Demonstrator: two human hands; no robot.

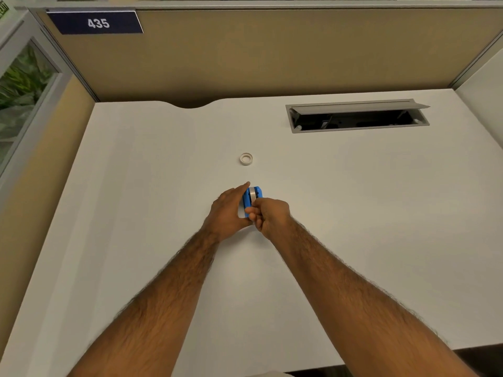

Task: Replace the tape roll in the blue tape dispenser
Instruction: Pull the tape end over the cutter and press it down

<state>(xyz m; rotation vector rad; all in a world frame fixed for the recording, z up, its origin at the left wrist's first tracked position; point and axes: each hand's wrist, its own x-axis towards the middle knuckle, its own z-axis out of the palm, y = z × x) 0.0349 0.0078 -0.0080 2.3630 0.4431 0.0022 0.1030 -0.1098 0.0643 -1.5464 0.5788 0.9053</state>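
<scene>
The small blue tape dispenser point(252, 197) sits at the middle of the white desk point(353, 213), held between both hands. A pale band of tape runs over its top. My left hand point(228, 213) cups its left side with the fingers stretched along it. My right hand point(269, 216) is curled around its near right end, fingers pinched on it. The lower part of the dispenser is hidden by my hands. A separate small whitish tape roll point(246, 159) lies flat on the desk, a short way beyond the dispenser.
A grey cable hatch point(356, 117) with its lid raised is set into the desk at the back right. Tan cubicle partitions point(272, 55) enclose the back and left; a plate reading 435 point(96, 22) hangs at the upper left.
</scene>
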